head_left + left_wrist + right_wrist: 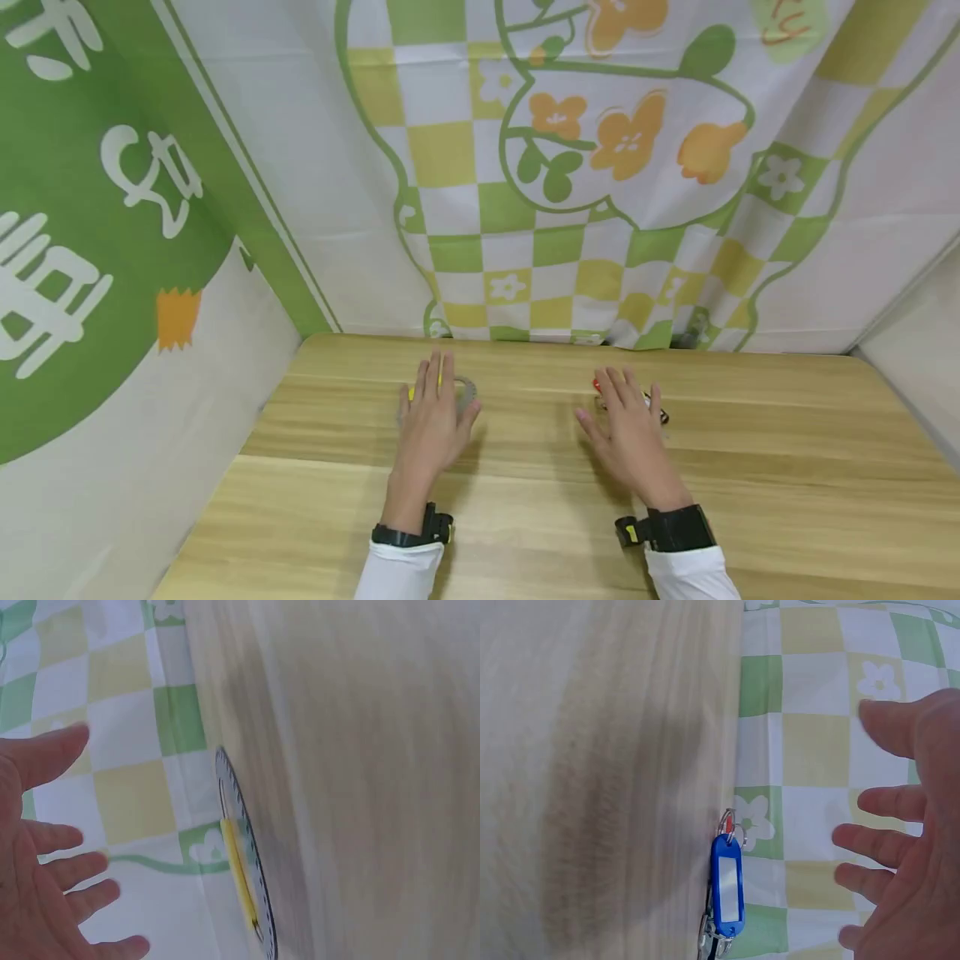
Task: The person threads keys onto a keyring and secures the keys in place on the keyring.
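My left hand (430, 425) hovers over the left part of the wooden table, fingers straight and spread. Partly covered by it is a flat grey ring-shaped thing (469, 389) with small marks along its curved edge. The left wrist view shows a yellow strip (238, 874) across that ring, apart from the fingers. On the right, my right hand (636, 446) is held with fingers extended above a small bunch of keys, largely hidden in the head view. A blue key tag (727, 889) with a white label and metal rings (726, 823) shows in the right wrist view.
The wood-grain table (517, 500) runs back to a hanging curtain (506, 242) with green and yellow checks. A printed green and white cloth (97, 208) hangs along the left side. Each wrist wears a black strap with a camera (628, 532).
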A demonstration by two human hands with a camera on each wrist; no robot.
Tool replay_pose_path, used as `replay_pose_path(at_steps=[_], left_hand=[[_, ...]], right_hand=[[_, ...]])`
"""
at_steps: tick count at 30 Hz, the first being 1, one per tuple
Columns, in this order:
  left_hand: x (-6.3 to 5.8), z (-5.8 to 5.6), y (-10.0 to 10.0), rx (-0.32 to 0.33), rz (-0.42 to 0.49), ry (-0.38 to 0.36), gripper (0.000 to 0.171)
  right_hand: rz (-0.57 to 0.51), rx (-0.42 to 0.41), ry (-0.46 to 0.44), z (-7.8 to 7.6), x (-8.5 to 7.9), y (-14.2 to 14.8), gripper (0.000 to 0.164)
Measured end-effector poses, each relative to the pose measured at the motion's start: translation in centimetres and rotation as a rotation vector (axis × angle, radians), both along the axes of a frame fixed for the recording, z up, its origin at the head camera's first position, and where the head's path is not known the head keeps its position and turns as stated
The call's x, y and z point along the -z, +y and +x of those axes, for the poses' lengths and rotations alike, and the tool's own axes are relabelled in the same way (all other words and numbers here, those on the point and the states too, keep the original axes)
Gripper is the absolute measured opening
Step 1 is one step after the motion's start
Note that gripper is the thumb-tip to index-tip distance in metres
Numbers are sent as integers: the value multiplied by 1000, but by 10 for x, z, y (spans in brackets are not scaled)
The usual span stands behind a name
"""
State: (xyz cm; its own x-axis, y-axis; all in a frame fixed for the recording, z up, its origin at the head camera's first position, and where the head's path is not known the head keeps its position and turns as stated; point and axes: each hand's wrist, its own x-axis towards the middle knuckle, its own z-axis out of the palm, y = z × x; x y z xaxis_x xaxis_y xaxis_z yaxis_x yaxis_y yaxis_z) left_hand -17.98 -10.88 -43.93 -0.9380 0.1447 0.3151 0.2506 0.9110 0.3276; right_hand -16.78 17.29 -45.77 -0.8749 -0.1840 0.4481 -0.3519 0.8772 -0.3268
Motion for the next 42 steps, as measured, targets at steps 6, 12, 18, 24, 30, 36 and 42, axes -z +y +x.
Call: replay_pose_path(at_steps=[6, 12, 18, 24, 30, 36, 42], left_hand=[[-3, -5, -15, -8, 30, -99, 89], [-10, -24, -29, 5, -91, -282, 101], [-11, -44, -35, 21, -169, -420, 102], [-10, -52, -36, 29, -204, -494, 96], [-11, -57, -36, 39, -195, -532, 86], [-12, -63, -34, 26, -176, -502, 86], [-15, -68, -33, 6, -211, -473, 100]], right_hand=[[-41, -36, -11, 0, 0, 3, 59], [-49, -52, -1, 0, -3, 4, 56], [-55, -49, -28, 0, -5, 6, 57], [-53, -42, -72, 1, -6, 7, 59], [-57, -42, -85, 3, -4, 8, 59], [-53, -44, -77, 4, -2, 7, 60], [-55, -48, -65, 2, -4, 5, 59]])
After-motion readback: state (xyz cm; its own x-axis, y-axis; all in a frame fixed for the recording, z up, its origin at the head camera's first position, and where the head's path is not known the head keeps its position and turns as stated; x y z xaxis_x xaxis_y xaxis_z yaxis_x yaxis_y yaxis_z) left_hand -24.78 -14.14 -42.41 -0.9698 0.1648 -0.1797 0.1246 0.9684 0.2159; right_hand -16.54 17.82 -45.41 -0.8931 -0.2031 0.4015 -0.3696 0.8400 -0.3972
